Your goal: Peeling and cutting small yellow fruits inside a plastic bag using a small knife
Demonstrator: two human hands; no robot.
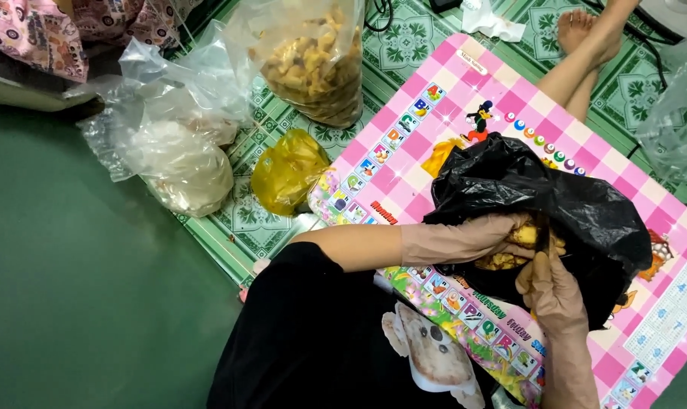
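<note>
While both hands work inside the mouth of a black plastic bag (586,204), the left hand (476,238), in a tan glove, is clenched around a yellowish-brown lump (525,235) at the bag's opening, its fingers curled over the piece. The right hand (557,291), gloved the same, comes up from below with its fingers closed on a thin dark blade or handle (544,231) that stands upright against the lump; what sort of tool it is cannot be told. More yellow-brown pieces (501,262) lie in the bag just under the held lump. The black bag rests on a pink-and-white checked board (404,174) printed with coloured picture squares, which lies tilted across the person's lap and onto the floor. A black shirt with a pale animal print (430,348) shows below the board. Just beside the board's left edge sits a small yellow plastic bag (287,170), knotted shut. Beyond it, a large clear bag (317,64) stands filled with brownish-yellow pieces like those in hand. To the left, near but apart from it, a crumpled clear bag (181,163) holds pale whitish material. These bags rest on a green patterned mat (404,34), with plain green floor (78,265) to the left. Bare feet (586,30) of a person lie on the mat past the board's far corner, and patterned pink cloth (33,34) lies at the upper left.
</note>
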